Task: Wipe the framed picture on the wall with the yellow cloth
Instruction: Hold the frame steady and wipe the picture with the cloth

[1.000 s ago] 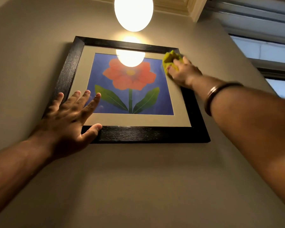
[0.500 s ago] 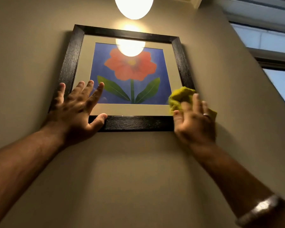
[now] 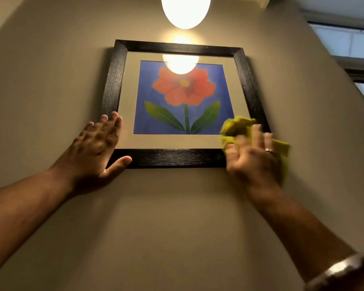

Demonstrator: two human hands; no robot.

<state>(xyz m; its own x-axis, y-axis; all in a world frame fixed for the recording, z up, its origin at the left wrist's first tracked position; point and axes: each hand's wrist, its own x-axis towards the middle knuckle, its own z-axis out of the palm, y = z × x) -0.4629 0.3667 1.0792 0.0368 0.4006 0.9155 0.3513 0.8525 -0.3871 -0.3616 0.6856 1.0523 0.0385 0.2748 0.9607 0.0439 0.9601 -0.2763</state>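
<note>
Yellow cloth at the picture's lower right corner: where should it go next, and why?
Probably slide the yellow cloth leftward along the bottom rail. The right hand presses it flat on the lower right corner of the framed picture, the left hand braces the lower left corner, and the rail between them lies uncovered.

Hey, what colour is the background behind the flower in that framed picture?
Blue. The framed picture shows it clearly in the head view.

The right hand [image 3: 253, 156], motion-blurred, hides the framed picture's [image 3: 177, 158] lower right corner.
</note>
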